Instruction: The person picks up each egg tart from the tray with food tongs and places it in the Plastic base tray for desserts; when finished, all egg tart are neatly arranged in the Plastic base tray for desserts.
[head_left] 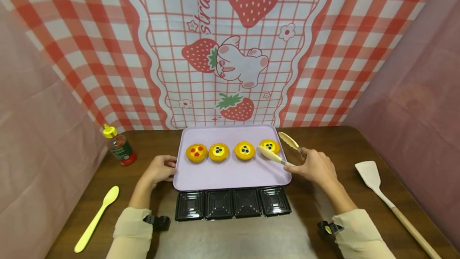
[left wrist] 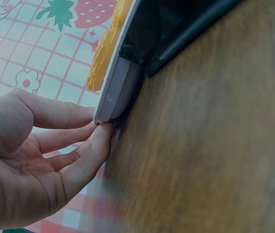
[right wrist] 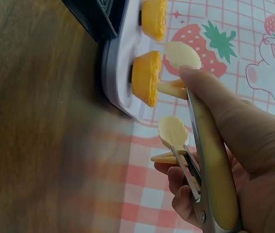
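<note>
Holding, right hand (head_left: 318,167): right of centre in the head frame, I see it gripping the tongs (head_left: 270,155).
Tongs' spread: wide, one tip over the lower left of the rightmost tart (head_left: 271,144), the other off to its upper right; I cannot tell whether either tip touches it.
Left hand (head_left: 161,170): left of centre in my head frame, pinching the tray edge between thumb and fingers.
Lilac tray (head_left: 230,176): centre of the head frame, with the tarts in a row across it.
Tart toppings: red pieces on the leftmost tart (head_left: 197,153), dark blue dots on the second tart (head_left: 219,152), the third tart (head_left: 245,151) and the rightmost.
Black square containers (head_left: 219,204): four in a row, lower centre, just below the tray.
Left side: squeeze bottle (head_left: 122,148) at middle left, yellow spoon (head_left: 97,220) at lower left.
Right side: spatula (head_left: 370,176), lower right.
Backdrop: strawberry-print cloth (head_left: 165,51), filling the upper centre.
</note>
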Available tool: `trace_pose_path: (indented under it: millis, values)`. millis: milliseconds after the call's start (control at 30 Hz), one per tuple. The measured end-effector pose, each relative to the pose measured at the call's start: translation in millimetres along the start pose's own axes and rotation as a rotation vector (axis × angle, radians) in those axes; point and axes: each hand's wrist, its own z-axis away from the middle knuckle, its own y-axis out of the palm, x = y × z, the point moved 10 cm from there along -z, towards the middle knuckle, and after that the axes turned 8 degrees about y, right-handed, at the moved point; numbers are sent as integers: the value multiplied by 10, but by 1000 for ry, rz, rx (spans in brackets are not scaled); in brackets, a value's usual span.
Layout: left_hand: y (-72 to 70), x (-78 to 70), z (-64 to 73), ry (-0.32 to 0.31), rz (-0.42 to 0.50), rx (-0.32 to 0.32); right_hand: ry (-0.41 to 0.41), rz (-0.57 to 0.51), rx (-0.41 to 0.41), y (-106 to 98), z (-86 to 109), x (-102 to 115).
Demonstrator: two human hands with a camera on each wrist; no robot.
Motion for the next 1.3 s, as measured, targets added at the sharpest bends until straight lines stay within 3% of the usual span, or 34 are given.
trace_pose_path:
  millis: [633,1067,1300]
  values:
    - [1,-1,7,-4,15,0,14,7,43,195,-8,6]
    - [-10,16,7,-16,0,-7,-2,2,30,170,20,11]
    - [-4,20,12,-23,-8,-8,-29,-16,23,51,90,36]
